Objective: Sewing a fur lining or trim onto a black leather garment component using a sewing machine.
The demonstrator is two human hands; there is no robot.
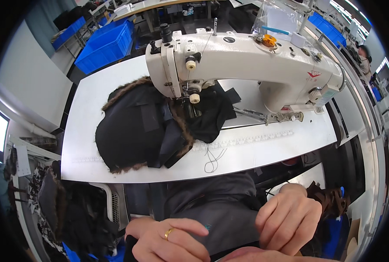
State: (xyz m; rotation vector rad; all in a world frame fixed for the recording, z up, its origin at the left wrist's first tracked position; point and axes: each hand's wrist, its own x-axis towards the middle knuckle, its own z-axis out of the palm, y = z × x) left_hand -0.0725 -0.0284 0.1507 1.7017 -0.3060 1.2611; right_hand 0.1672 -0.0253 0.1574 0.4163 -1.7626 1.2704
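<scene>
Where view ends, left hand (170,241) is cropped.

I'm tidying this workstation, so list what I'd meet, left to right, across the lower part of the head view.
Dark fabric pile, left hand, right hand, brown fabric strips.

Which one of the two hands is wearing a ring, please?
The left hand: a gold ring is on one of its fingers. No ring shows on the right hand.
</scene>
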